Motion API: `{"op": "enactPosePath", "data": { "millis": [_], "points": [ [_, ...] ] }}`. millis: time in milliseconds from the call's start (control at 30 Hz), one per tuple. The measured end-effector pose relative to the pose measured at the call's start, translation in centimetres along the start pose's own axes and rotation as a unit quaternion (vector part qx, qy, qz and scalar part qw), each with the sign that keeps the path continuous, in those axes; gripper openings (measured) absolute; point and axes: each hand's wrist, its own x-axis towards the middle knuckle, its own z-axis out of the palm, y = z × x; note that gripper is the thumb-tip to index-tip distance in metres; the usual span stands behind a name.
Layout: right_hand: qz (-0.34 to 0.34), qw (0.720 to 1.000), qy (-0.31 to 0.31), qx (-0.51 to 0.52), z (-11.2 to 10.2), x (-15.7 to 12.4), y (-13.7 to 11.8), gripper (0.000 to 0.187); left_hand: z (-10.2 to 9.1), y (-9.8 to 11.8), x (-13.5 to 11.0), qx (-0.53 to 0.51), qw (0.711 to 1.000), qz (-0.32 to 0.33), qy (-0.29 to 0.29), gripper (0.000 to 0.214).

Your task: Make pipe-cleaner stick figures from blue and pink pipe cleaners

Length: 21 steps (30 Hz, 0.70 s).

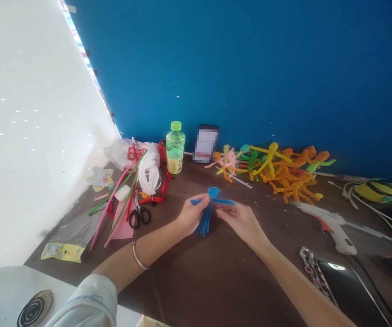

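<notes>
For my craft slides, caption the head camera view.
The left hand grips a blue figure while the right hand touches its arm, colorful figures heaped beyond on a dark table.

"What sort of place is on your feed?"

"A small craft corner, I'd say, though I can't tell whether it's in a home or a shop. I see a glue gun (336, 227) at right, scissors (138, 210) left of centre, and a heap of fuzzy figures (293, 177) at centre right, all on a brown tabletop (230, 277)."

"And behind that?"

"A blue wall (243, 63) across my upper frame."
</notes>
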Motion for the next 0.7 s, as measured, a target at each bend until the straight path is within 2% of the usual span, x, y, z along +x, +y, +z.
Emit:
{"op": "enactPosePath", "data": {
  "millis": [100, 200, 300, 367, 400, 433, 467, 533, 600, 633, 700],
  "points": [
    [-0.029, 0.993, -0.029, -0.114, -1.2, 0.5, 0.1, 0.015, -0.1, 0.1, 0.2, -0.011, 1.0, -0.003, 0.029, 0.032],
    [-0.054, 0.967, 0.002, -0.248, -3.0, 1.2, 1.0, 0.021, -0.4, 0.1, 0.5, -0.021, 0.999, -0.01, 0.046, 0.031],
    [-0.087, 0.897, 0.071, -0.427, -4.9, 2.0, 2.1, 0.025, -0.6, 0.1, 0.8, -0.029, 0.998, -0.016, 0.052, 0.031],
    [-0.106, 0.856, 0.096, -0.496, -5.8, 2.2, 2.6, 0.026, -0.6, 0.0, 0.9, -0.029, 0.998, -0.019, 0.056, 0.031],
    [-0.119, 0.847, 0.111, -0.506, -6.0, 2.2, 2.8, 0.027, -0.6, 0.0, 0.9, -0.029, 0.998, -0.019, 0.057, 0.032],
    [-0.13, 0.847, 0.127, -0.499, -6.0, 2.2, 2.8, 0.031, -0.6, 0.0, 0.8, -0.028, 0.998, -0.019, 0.056, 0.031],
    [-0.135, 0.859, 0.14, -0.474, -5.7, 2.0, 2.7, 0.035, -0.6, 0.0, 0.8, -0.028, 0.998, -0.018, 0.056, 0.031],
    [-0.102, 0.919, 0.117, -0.364, -4.7, 1.5, 2.3, 0.035, -0.5, 0.0, 0.7, -0.028, 0.998, -0.017, 0.054, 0.031],
    [-0.033, 0.983, 0.032, -0.18, -3.1, 1.0, 1.6, 0.034, -0.4, 0.0, 0.6, -0.027, 0.998, -0.015, 0.048, 0.03],
    [-0.003, 0.996, -0.005, -0.089, -2.3, 0.7, 1.2, 0.037, -0.3, 0.1, 0.5, -0.027, 0.999, -0.013, 0.043, 0.029],
    [0.006, 0.999, -0.011, 0.033, -0.7, 0.3, 0.4, 0.038, -0.1, 0.2, 0.3, -0.024, 0.999, -0.009, 0.022, 0.027]
  ]
}}
